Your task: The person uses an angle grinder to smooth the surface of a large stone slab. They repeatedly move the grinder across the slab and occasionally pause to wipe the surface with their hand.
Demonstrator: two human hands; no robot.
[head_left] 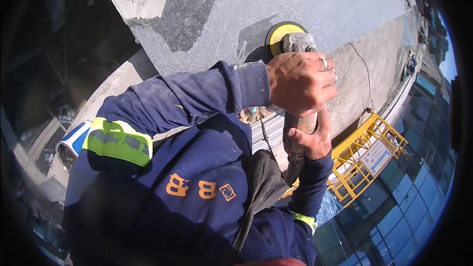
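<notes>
A dusty power polisher (296,43) with a round yellow-and-black pad (280,32) rests at the grey speckled panel (345,5), over its lower middle. My left hand (301,81), with a ring on one finger, is closed over the tool near its head. Just below it, my right hand (315,135) grips the long dusty body of the same tool from the side. A dark cord (263,135) hangs beside the body. Both of my sleeves are navy with reflective yellow bands.
A pale concrete ledge (355,79) runs along the panel's right side, crossed by a thin cable. Beyond it are a yellow metal suspended platform (351,175) and a glass facade (418,192). A blue-and-white round container (69,148) sits at left, beside dark, shadowed surroundings.
</notes>
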